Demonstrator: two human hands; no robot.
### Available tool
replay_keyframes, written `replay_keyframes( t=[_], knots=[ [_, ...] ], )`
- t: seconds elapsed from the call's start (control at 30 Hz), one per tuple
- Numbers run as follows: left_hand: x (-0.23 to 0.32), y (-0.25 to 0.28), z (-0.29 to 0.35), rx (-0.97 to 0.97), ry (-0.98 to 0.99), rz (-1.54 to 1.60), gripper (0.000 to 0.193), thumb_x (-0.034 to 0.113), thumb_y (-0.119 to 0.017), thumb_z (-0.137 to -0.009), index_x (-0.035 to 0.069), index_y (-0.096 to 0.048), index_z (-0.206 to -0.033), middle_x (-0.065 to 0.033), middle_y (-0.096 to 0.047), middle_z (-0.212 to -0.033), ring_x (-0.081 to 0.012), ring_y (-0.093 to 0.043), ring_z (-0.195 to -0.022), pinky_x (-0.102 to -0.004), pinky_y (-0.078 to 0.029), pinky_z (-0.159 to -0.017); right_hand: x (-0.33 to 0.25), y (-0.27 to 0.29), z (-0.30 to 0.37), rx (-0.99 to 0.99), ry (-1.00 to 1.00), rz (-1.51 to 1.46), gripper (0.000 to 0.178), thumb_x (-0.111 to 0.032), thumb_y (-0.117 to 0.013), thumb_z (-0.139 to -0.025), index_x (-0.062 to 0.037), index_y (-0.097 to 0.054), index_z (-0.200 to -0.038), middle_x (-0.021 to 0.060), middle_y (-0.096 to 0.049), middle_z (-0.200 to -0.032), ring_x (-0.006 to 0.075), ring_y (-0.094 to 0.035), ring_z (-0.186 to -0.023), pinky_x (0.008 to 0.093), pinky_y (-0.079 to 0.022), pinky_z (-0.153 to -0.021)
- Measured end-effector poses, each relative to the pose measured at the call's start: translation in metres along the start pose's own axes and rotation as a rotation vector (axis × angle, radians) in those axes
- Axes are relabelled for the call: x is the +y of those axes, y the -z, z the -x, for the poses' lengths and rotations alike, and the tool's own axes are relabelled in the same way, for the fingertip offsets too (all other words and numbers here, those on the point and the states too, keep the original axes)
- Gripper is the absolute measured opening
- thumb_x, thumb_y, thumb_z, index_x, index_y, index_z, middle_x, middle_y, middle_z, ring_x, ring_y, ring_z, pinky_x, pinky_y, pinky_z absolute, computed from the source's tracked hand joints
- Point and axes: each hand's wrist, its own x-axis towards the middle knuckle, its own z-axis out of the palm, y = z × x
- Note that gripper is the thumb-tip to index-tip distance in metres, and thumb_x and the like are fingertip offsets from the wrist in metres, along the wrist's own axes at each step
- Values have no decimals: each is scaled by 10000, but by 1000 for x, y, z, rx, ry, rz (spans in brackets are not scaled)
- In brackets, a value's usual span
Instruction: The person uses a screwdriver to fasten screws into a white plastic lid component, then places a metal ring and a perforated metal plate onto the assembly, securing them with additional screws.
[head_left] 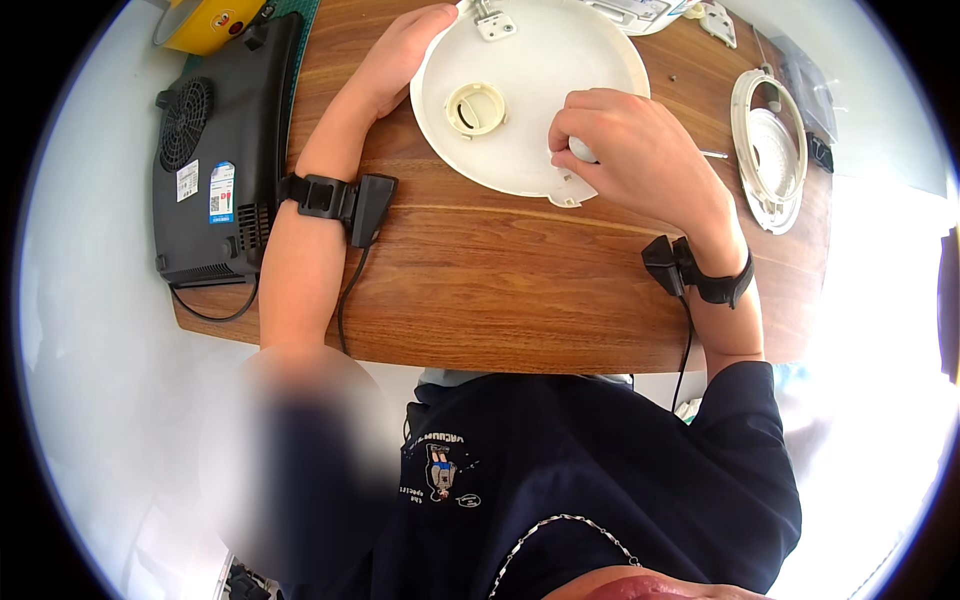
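Observation:
A shallow round white plastic cover point(540, 60) lies on the wooden table with its inner side up. It has a metal hinge point(493, 22) at its far edge and a cream round collar point(476, 109) on its inner face. My left hand point(412, 48) grips the cover's far left rim; some of its fingers are hidden. Over the cover's right part, my right hand point(640, 145) is closed around a small white rounded thing point(582, 150), mostly covered by the fingers. A thin metal shaft point(714, 154) shows beyond that hand; whether the two are joined I cannot tell.
A black appliance point(225, 170) with a fan grille stands at the left, beside a yellow container point(208, 25). On the right lies a white oval ring frame point(770, 150), near a clear plastic box point(808, 90). A small white part point(718, 24) sits at the back.

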Motion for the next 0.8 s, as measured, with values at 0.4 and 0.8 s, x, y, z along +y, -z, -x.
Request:
replay_keyframes(
  t=[0.4,0.8],
  knots=[
    [-2,-2,0,-30,-24,49,415,337,-462,-1098,0,-674,-1216,-56,-715,-1109,-140,-659,-968,-311,-524,-860,-2,-6,-1,6,-107,-25,116,-151,-748,-873,-76,-660,-881,68,-656,-855,292,-643,-796,408,-512,-696],
    [-7,3,-3,-10,-27,35,401,347,-460,-1098,18,-675,-1177,-48,-707,-1082,-142,-649,-950,-313,-519,-859,-5,-5,-1,9,-157,-77,108,-133,-745,-871,-58,-668,-856,51,-636,-902,278,-620,-758,400,-496,-697]
  ],
)
